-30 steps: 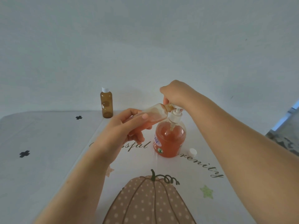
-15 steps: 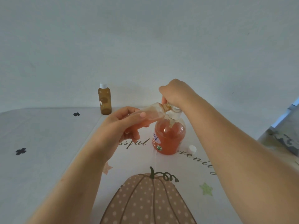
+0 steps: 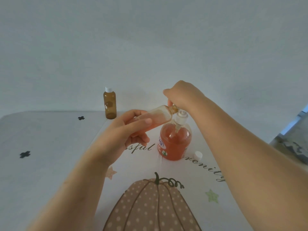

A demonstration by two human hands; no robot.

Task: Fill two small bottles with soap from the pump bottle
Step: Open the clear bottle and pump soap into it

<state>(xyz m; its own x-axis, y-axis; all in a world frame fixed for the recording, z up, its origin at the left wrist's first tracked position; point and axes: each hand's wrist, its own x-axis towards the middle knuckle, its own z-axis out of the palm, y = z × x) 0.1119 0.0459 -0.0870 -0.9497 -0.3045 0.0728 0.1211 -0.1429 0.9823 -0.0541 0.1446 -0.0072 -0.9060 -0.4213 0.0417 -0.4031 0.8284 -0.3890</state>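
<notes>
While clasping the head of the pump bottle (image 3: pixel 175 140) in the right grip (image 3: pixel 183 95), fingers curled closed over it, held the small clear bottle (image 3: pixel 155 116) in the left grip (image 3: pixel 126 130), thumb and fingers wrapped round its body, tilted, neck tucked beneath the right grip. Had the pump bottle upright on the tabletop (image 3: pixel 50 147), a white cap (image 3: pixel 198 155) just beside it, a capped amber bottle (image 3: pixel 110 104) well apart near the far edge.
</notes>
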